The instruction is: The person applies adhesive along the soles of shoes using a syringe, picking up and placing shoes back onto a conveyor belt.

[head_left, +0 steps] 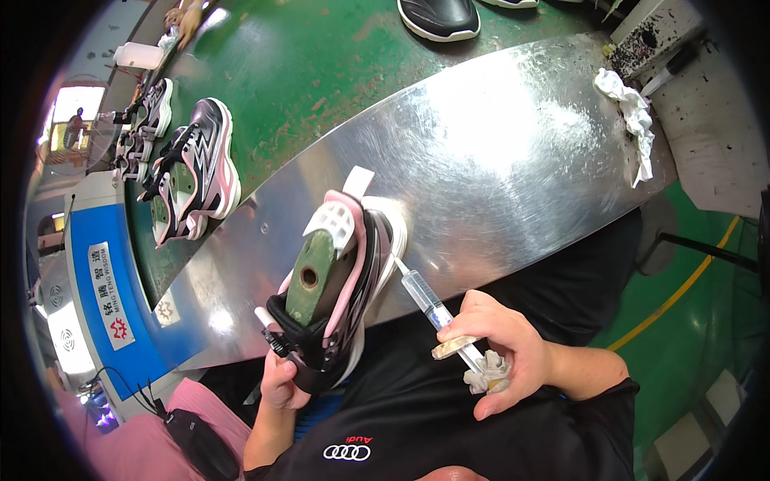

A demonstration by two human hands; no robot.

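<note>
Tilted over the metal ledge is a pink, black and white sneaker (365,280) with a green shoe last (314,280) inside it. My left hand (282,383) grips the sneaker at its lower, toe-side end near the laces. In my right hand (513,341) is a clear syringe (429,301), partly filled, its fingers wrapped round the flange and plunger end. Crumpled whitish wrapping (488,373) covers the plunger end. The syringe's white nozzle tip points at the sneaker's white sole edge and seems to touch it.
A shiny metal ledge (449,160) borders a green work surface (321,64). More sneakers (212,164) stand at left, and a black shoe (439,18) at the top. White crumpled tissue (630,116) lies at the right end. Another person's hand (188,20) shows far left, near a white bottle (138,55).
</note>
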